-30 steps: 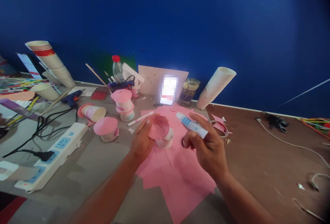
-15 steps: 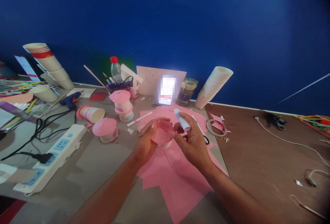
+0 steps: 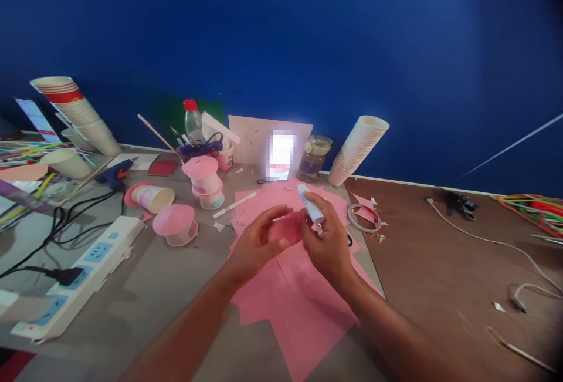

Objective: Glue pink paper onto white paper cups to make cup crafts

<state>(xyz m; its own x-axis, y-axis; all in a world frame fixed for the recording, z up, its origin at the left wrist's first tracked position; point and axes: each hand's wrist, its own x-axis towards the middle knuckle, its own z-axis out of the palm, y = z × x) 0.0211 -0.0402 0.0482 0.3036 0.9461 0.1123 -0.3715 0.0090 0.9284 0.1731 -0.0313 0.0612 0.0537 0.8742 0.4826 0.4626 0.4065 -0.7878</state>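
Curved around a pink paper disc (image 3: 284,229), my left hand (image 3: 257,244) has its thumb at the near edge and its fingers at the far edge. My right hand (image 3: 328,241) is closed on a white and blue glue stick (image 3: 310,203), and its fingertips meet the disc's right side. What lies under the disc is hidden. Below both hands, pink paper sheets (image 3: 303,306) with jagged edges cover part of the table. Dark scissor handles (image 3: 350,240) show partly behind my right hand.
Cups with pink paper tops (image 3: 173,220) stand left, one cup (image 3: 158,198) lying down. A white power strip (image 3: 85,279) with black cables and a glue gun (image 3: 115,173) are further left. A lit phone (image 3: 281,156), a jar (image 3: 314,158), stacked cups (image 3: 358,150) and a tape roll (image 3: 364,217) stand beyond.
My left hand has shifted, its thumb now at the disc's near edge and its fingers further apart. The disc looks more tilted. The glue stick stays in my right hand. The view has turned slightly right.
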